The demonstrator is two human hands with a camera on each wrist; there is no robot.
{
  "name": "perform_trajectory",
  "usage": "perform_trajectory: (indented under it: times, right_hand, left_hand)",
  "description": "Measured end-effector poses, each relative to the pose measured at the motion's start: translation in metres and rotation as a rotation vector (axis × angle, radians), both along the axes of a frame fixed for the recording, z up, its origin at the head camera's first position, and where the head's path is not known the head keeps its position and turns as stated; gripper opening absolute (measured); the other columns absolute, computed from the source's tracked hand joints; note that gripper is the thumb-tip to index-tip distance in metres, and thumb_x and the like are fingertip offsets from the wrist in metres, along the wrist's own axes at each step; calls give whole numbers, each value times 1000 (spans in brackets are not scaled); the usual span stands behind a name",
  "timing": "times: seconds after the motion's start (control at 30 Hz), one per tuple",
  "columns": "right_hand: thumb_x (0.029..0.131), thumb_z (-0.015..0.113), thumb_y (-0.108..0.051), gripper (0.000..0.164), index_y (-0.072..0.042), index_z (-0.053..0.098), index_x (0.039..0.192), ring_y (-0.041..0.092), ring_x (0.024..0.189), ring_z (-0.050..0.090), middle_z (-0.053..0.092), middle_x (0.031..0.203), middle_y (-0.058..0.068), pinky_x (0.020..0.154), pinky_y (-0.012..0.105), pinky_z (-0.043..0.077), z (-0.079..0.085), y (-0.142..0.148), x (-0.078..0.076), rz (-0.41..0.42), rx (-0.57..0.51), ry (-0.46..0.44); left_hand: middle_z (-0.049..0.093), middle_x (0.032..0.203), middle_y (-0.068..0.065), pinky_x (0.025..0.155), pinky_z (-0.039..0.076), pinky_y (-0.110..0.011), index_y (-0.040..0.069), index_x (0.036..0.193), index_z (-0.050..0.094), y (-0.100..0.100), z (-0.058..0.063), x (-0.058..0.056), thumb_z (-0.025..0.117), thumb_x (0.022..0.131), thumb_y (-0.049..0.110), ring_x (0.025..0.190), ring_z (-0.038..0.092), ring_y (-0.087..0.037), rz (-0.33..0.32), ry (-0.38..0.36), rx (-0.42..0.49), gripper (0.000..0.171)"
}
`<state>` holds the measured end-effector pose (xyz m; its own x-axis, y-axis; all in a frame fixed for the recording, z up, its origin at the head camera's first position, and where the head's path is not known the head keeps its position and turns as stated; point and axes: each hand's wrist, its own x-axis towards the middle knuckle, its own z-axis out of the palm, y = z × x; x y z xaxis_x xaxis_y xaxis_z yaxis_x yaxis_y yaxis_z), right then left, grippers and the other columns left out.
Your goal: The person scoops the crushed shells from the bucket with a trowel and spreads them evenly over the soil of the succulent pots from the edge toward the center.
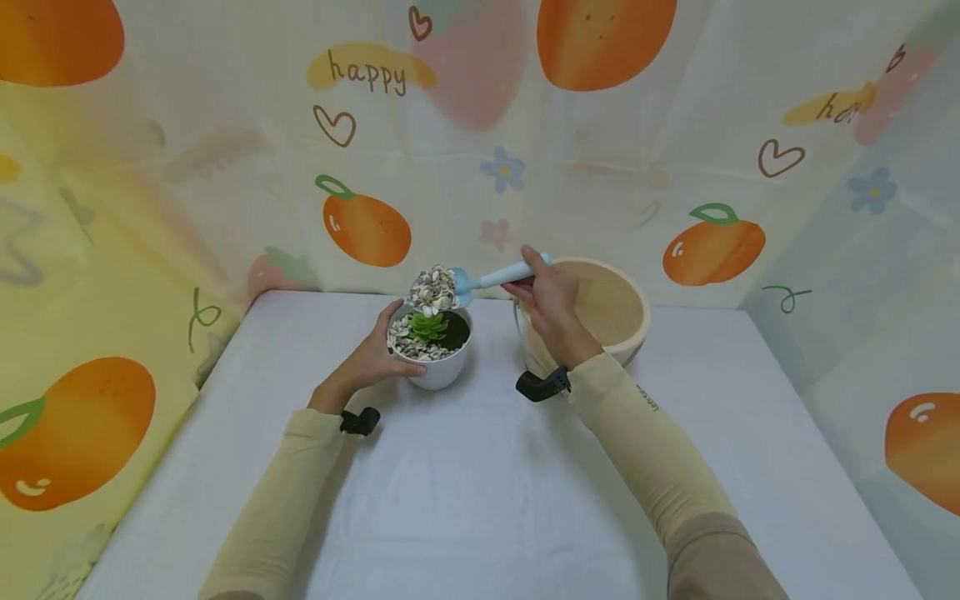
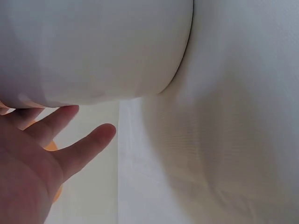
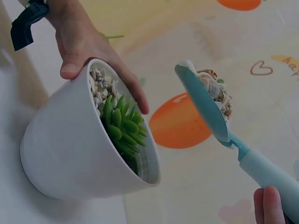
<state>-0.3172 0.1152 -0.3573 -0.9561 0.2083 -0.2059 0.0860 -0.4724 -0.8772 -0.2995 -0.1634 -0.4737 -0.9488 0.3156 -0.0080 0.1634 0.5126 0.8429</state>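
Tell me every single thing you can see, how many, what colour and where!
table: one, white, across the lower part of the head view
backdrop: count unclear, pale with printed fruit, around the table
pot: one, white, on the table
plant: one, green, in the pot
scoop: one, light blue, above the pot
shells or pebbles: too many to count, whitish and brown, on the scoop and in the pot
bucket: one, beige, right of the pot
wrist devices: two, black, one per wrist
sleeves: two, mostly beige, on the arms
left hand: one, bare, gripping the pot
right hand: one, bare, holding the scoop
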Motion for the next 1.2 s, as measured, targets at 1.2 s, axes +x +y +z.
perform_trajectory:
  times: [1.2]
  right_hand:
    - [90, 70, -20, 22, -2, 59, 85, 18, 61, 70, 65, 67, 7, 62, 32, 60, -11, -25, -1, -17, -27, 18]
  left_hand:
    - [28, 156, -25, 107, 36, -64, 25, 157, 2, -16, -1, 12, 87, 66, 46, 138, 37, -46, 129, 24, -95, 127]
